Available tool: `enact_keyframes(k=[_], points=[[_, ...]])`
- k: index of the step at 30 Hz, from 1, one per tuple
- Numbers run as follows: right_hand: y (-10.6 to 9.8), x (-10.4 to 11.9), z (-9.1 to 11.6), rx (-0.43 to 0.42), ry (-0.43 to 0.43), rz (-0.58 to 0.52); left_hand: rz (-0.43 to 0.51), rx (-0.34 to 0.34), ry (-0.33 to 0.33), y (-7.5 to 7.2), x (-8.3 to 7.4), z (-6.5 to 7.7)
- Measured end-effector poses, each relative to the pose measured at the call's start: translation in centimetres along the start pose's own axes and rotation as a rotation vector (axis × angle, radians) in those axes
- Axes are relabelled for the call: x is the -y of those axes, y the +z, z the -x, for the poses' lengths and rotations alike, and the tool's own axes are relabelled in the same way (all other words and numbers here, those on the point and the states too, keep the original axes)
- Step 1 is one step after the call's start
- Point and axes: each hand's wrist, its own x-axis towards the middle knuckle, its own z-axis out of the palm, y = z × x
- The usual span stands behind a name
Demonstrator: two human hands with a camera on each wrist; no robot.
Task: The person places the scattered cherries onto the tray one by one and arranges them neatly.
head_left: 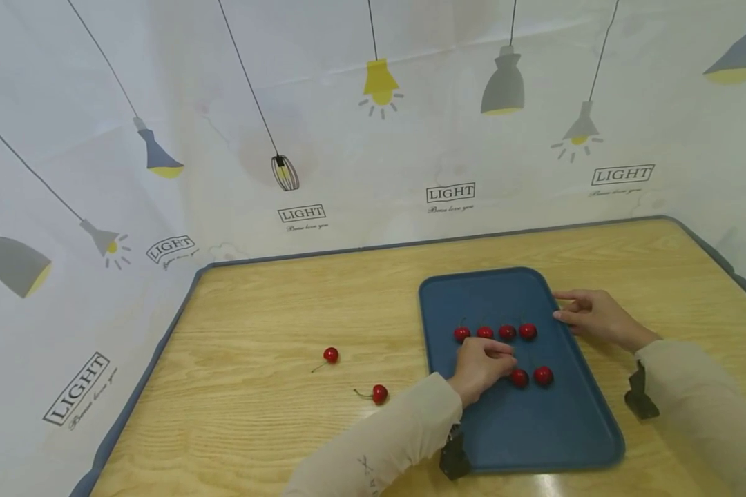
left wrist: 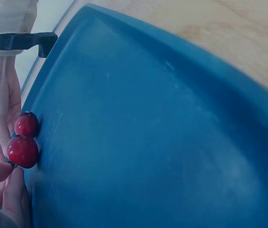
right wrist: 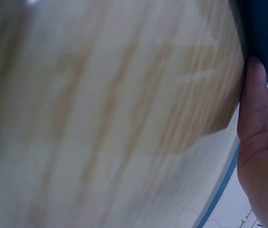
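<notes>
Thumb and fingers of my left hand (head_left: pixel 481 369) pinch the stem of a red cherry (head_left: pixel 519 377) low over the blue tray (head_left: pixel 553 435). In the left wrist view this cherry (left wrist: pixel 23 151) touches or nearly touches another cherry (left wrist: pixel 27 124); I cannot tell which. That other cherry (head_left: pixel 543 376) lies just right of it in the head view. Behind my left hand several cherries (head_left: pixel 507 333) stand in a row across the tray, stems pointing away. My right hand (head_left: pixel 603 319) holds the tray's right rim, thumb and fingers on it in the right wrist view.
Left of the tray, two stemmed cherries lie on the wooden table (head_left: pixel 255 317): one farther back (head_left: pixel 331 355), one closer (head_left: pixel 380 394) beside my left sleeve (head_left: pixel 379 442). A printed cloth wall (head_left: pixel 360 152) stands along the table's back and sides.
</notes>
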Motion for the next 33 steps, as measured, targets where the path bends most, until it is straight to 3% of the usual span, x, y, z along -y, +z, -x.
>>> enact_keyframes(k=[8, 17, 33], points=[[-0.02, -0.12, -0.01, 0.003, 0.006, -0.003, -0.028, -0.023, 0.000, 0.21, -0.08, 0.10], [0.01, 0.12, 0.07, 0.000, 0.010, 0.018, -0.025, -0.005, 0.018, -0.03, 0.08, -0.09], [-0.04, 0.31, 0.20, 0.001, -0.002, 0.006, -0.170, -0.001, 0.052, -0.12, -0.01, -0.25]])
